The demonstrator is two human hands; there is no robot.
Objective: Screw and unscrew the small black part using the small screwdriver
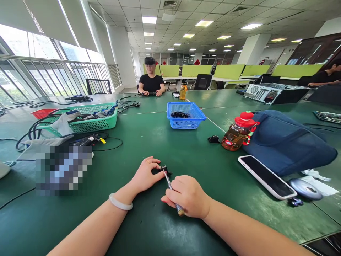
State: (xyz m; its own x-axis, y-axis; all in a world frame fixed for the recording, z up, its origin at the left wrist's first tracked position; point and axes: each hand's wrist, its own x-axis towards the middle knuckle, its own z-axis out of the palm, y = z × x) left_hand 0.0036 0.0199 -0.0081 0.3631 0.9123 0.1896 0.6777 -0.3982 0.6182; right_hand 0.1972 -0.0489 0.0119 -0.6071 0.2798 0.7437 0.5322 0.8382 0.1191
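My left hand (149, 173), with a pale bangle at the wrist, is closed on a small black part (166, 171) that has a row of metal prongs. Fingers cover much of that part, so its kind is unclear. In my right hand (188, 195) is a screwdriver (168, 182), gripped by its handle with the fingers wrapped round. The shaft slants up and left, and its tip meets the black part or lies just over it. Both hands are low over the green table (149, 227).
Ahead stands a blue basket (185, 124) with black pieces inside. A green basket (103, 124) with gloves and cables is at left. At right are a drink jar (233, 137), a phone (266, 177) and a navy bag (287, 142). Across the table sits a person (151, 81).
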